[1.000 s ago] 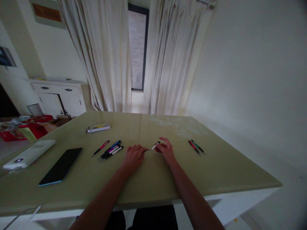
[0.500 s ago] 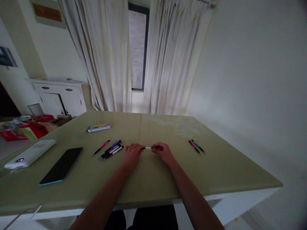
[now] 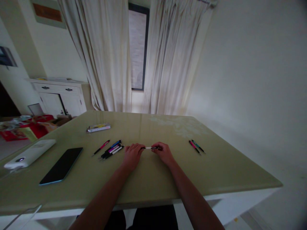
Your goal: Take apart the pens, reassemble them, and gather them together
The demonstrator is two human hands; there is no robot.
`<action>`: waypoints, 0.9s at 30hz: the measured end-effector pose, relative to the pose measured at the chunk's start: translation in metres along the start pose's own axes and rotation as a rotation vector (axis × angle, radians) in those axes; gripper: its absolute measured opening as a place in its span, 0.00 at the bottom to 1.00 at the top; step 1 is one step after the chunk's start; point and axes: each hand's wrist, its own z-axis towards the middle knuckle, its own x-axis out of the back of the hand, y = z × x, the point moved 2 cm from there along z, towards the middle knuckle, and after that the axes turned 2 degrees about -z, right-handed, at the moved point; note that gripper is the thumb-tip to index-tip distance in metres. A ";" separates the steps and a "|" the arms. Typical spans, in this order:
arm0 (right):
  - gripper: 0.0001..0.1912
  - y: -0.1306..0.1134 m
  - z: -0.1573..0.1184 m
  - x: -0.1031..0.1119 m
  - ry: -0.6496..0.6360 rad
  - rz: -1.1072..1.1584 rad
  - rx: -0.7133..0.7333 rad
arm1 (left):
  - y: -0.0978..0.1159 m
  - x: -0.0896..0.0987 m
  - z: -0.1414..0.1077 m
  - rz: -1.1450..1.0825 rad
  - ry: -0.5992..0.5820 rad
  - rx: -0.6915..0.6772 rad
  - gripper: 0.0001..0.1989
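Note:
A black-and-white pen (image 3: pixel 148 148) lies level between my two hands, just over the tabletop. At its left end, my left hand (image 3: pixel 133 155) has its fingers closed on it. The other end is pinched by my right hand (image 3: pixel 163 151), whose fingers partly hide it. Left of my left hand is a bunch of several pens (image 3: pixel 112 150) with blue, purple, white and black barrels. Beside that bunch rests a single pink-and-black pen (image 3: pixel 101 147). Off to the right, a pink pen (image 3: pixel 194 147) and a green pen (image 3: pixel 198 146) lie side by side.
On the table (image 3: pixel 153 188) are a black-screened tablet (image 3: pixel 61 166) and a white device (image 3: pixel 31 154) at the left. A small pen box (image 3: pixel 98 128) lies further back. A cable (image 3: pixel 28 210) crosses the near left edge. The wall (image 3: pixel 251 95) borders the right side.

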 end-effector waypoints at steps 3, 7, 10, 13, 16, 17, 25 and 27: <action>0.10 -0.002 -0.001 -0.001 -0.002 -0.002 0.000 | -0.001 0.000 0.000 -0.001 -0.005 -0.025 0.09; 0.11 -0.003 -0.002 -0.002 -0.022 -0.005 -0.003 | -0.002 0.001 -0.001 -0.022 0.026 -0.031 0.10; 0.09 -0.004 -0.002 -0.001 -0.026 -0.034 0.021 | -0.004 -0.001 0.000 -0.030 0.001 -0.038 0.10; 0.09 -0.006 -0.003 -0.001 -0.029 -0.073 0.039 | -0.007 -0.003 0.001 -0.050 -0.015 -0.049 0.09; 0.09 -0.010 -0.006 -0.004 -0.099 -0.114 0.043 | -0.009 -0.002 0.001 -0.066 -0.006 -0.051 0.09; 0.10 -0.011 -0.007 -0.005 -0.129 -0.120 0.040 | -0.010 -0.002 0.001 -0.065 -0.006 -0.053 0.09; 0.11 -0.013 -0.007 -0.004 -0.091 -0.126 0.084 | -0.005 -0.002 0.000 0.001 -0.122 -0.047 0.12; 0.10 -0.012 -0.006 -0.003 -0.074 -0.118 0.099 | -0.002 -0.002 0.000 0.007 -0.150 -0.044 0.13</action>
